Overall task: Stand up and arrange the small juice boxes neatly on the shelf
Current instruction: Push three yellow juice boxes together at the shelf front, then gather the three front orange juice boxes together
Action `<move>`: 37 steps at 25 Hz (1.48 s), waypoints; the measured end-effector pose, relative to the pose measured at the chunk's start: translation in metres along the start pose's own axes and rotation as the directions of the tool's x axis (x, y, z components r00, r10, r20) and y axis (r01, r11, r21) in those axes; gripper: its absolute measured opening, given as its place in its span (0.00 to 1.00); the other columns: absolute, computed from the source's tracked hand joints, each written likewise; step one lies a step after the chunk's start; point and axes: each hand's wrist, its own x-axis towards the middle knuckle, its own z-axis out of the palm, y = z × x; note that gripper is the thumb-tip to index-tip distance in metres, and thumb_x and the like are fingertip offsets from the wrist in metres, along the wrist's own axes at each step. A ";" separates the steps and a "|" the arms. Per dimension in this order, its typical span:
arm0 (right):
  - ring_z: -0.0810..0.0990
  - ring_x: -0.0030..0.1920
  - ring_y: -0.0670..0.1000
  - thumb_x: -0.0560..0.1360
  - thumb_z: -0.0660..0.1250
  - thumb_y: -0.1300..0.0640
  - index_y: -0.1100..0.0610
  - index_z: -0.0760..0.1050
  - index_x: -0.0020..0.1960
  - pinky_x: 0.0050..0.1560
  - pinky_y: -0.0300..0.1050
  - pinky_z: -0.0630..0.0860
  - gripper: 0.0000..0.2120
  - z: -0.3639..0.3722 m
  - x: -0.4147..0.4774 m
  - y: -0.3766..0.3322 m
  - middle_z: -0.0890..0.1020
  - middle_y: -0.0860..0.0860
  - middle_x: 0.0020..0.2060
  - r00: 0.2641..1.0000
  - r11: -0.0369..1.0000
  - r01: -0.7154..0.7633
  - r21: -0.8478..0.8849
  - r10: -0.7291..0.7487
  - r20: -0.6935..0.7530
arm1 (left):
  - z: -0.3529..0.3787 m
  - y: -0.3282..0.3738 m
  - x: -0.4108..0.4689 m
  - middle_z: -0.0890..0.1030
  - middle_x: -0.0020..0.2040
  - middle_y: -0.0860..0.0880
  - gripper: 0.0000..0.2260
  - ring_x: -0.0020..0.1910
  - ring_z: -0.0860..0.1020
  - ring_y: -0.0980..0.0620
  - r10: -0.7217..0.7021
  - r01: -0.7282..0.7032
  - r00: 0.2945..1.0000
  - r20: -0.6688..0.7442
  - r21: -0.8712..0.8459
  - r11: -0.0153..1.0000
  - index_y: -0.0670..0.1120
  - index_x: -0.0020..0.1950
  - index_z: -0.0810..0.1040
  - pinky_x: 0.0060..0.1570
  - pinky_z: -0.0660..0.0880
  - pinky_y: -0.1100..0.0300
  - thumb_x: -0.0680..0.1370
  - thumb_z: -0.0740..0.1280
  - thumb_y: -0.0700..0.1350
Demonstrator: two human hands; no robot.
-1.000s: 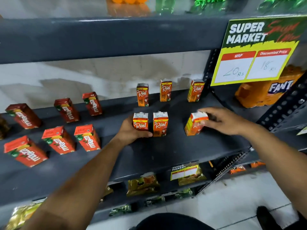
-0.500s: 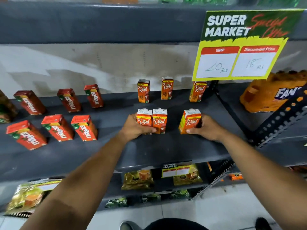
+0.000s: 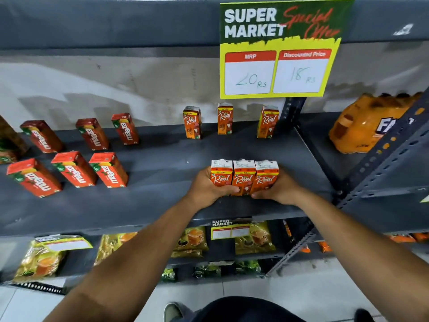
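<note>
Three orange Real juice boxes [image 3: 244,176] stand upright side by side near the front of the dark grey shelf [image 3: 162,205], pressed together. My left hand [image 3: 205,188] grips the left box of the row and my right hand [image 3: 277,188] grips the right box [image 3: 265,176]. Three more Real boxes [image 3: 224,119] stand apart along the back of the shelf. Several red Maaza boxes [image 3: 76,168] stand in two rows on the left.
A yellow and green price sign [image 3: 278,49] hangs from the shelf above. An orange Fanta pack [image 3: 369,124] sits on the neighbouring shelf to the right, behind a perforated upright [image 3: 390,149]. Yellow packets [image 3: 39,261] fill the lower shelves.
My right hand slid the right juice box leftward until it touches the middle box. The three front boxes now form one tight row between both hands.
</note>
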 end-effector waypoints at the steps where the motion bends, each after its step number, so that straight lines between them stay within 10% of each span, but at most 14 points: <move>1: 0.77 0.49 0.40 0.62 0.80 0.63 0.39 0.72 0.48 0.58 0.41 0.72 0.27 0.001 -0.004 0.003 0.78 0.37 0.45 1.000 1.000 -0.002 -0.004 0.002 -0.007 | 0.004 0.001 -0.005 0.84 0.53 0.49 0.32 0.53 0.82 0.53 -0.017 0.016 1.000 0.008 0.031 0.999 0.48 0.58 0.78 0.56 0.78 0.50 0.57 0.82 0.52; 5: 0.75 0.44 0.33 0.62 0.80 0.61 0.41 0.73 0.50 0.53 0.36 0.72 0.26 0.006 -0.016 0.015 0.78 0.35 0.43 0.998 0.998 0.026 -0.051 -0.029 -0.058 | 0.014 0.003 -0.022 0.81 0.48 0.59 0.28 0.47 0.80 0.64 -0.090 0.081 0.995 0.029 0.235 0.969 0.50 0.58 0.76 0.44 0.75 0.71 0.61 0.82 0.44; 9: 0.80 0.46 0.37 0.62 0.80 0.59 0.42 0.76 0.48 0.52 0.40 0.76 0.22 0.006 -0.022 0.021 0.82 0.39 0.43 0.997 0.997 0.065 -0.044 -0.067 -0.047 | 0.019 -0.001 -0.028 0.83 0.51 0.55 0.29 0.51 0.81 0.58 -0.104 0.117 0.993 -0.060 0.277 0.954 0.51 0.58 0.76 0.54 0.77 0.57 0.60 0.82 0.46; 28: 0.81 0.54 0.49 0.62 0.81 0.58 0.46 0.76 0.53 0.57 0.46 0.75 0.23 0.002 -0.024 0.023 0.81 0.43 0.45 1.000 0.997 0.024 -0.080 -0.022 0.022 | 0.026 0.008 -0.043 0.78 0.58 0.52 0.35 0.58 0.77 0.52 -0.118 0.137 0.990 -0.077 0.328 0.935 0.53 0.65 0.68 0.57 0.75 0.53 0.63 0.81 0.49; 32: 0.71 0.64 0.45 0.59 0.82 0.58 0.46 0.53 0.76 0.64 0.43 0.66 0.55 -0.008 -0.035 0.024 0.73 0.42 0.60 0.998 0.991 0.051 -0.124 -0.045 0.054 | 0.013 0.007 -0.047 0.71 0.67 0.53 0.51 0.66 0.71 0.52 -0.054 0.044 0.998 0.041 0.231 0.972 0.56 0.73 0.55 0.64 0.71 0.52 0.58 0.83 0.47; 34: 0.68 0.67 0.44 0.58 0.82 0.56 0.41 0.44 0.76 0.67 0.44 0.63 0.61 -0.015 -0.060 0.032 0.67 0.42 0.67 0.992 0.997 0.071 -0.017 -0.072 -0.107 | -0.007 0.006 -0.063 0.64 0.74 0.55 0.57 0.71 0.63 0.55 0.019 -0.021 1.000 0.015 0.178 0.984 0.58 0.75 0.50 0.69 0.64 0.55 0.56 0.83 0.50; 37: 0.77 0.50 0.42 0.63 0.77 0.42 0.39 0.67 0.61 0.52 0.38 0.74 0.31 -0.003 -0.117 0.052 0.77 0.43 0.51 0.861 0.965 0.253 0.070 -0.192 -0.471 | -0.058 -0.007 -0.104 0.66 0.72 0.57 0.50 0.71 0.62 0.61 0.221 -0.176 0.960 -0.171 0.244 0.954 0.55 0.74 0.57 0.70 0.60 0.64 0.59 0.81 0.56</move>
